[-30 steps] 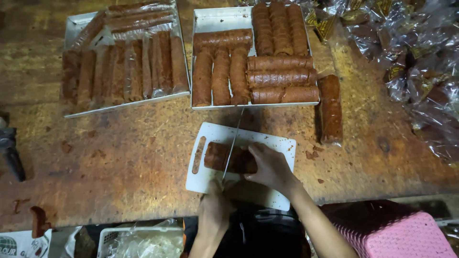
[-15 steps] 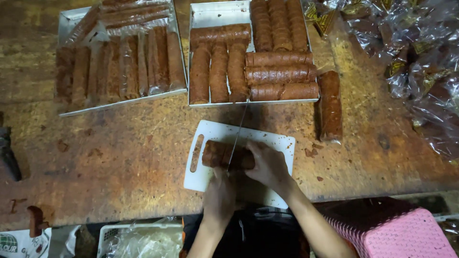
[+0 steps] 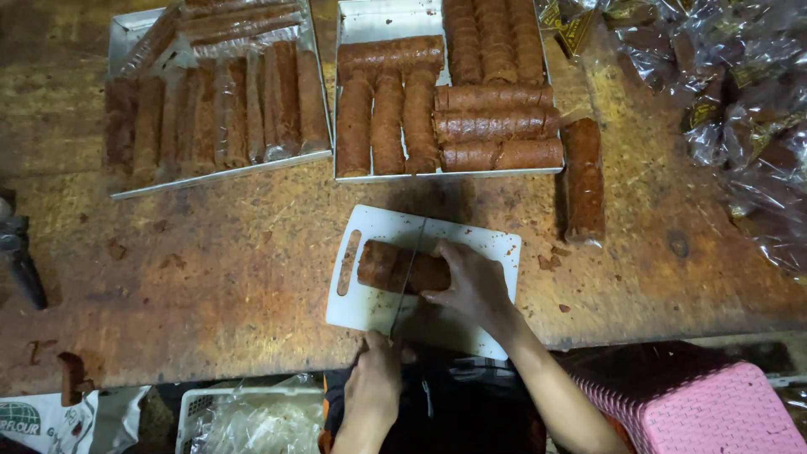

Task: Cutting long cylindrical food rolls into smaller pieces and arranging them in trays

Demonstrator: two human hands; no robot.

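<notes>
Since a second ago the knife [image 3: 408, 277] has stayed across the brown roll [image 3: 395, 267] on the white cutting board [image 3: 496, 248], left hand [image 3: 374, 391] closed on its handle at six o'clock, right hand [image 3: 475, 282] fingers curled, pinning the roll's three-o'clock end, so slicing continues.

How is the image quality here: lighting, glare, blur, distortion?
Head view: dim warm light, dark corners; glare on the plastic wraps and metal tray; the roll on the cutting board is sharp; the left hand slightly soft; table edges bow from wide-angle distortion.
</notes>
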